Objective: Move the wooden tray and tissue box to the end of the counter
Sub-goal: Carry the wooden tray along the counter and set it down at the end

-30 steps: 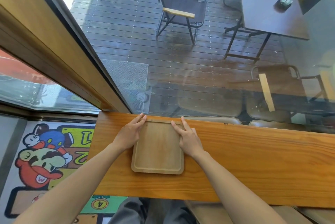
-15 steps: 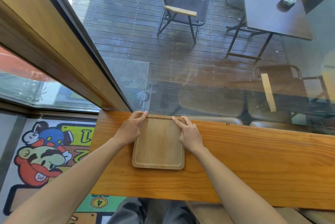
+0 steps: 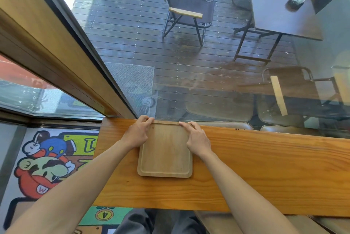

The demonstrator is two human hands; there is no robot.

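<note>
A square wooden tray (image 3: 164,154) lies flat on the wooden counter (image 3: 265,167), near the counter's left end, its far edge against the window glass. My left hand (image 3: 137,132) rests on the tray's far left corner, fingers curled over the rim. My right hand (image 3: 197,138) lies on the tray's far right corner, fingers stretched along the far edge. Both hands press on the tray rather than lift it. No tissue box is in view.
The counter ends at the left (image 3: 100,158), beside a wooden window frame (image 3: 56,59). Glass (image 3: 208,82) runs along the counter's far side. A cartoon floor mat (image 3: 47,167) lies below left. Padded stools (image 3: 217,222) stand under the counter.
The tray has slid away from me to the counter's far edge by the glass. Both hands moved with it and kept their places on its far corners.
</note>
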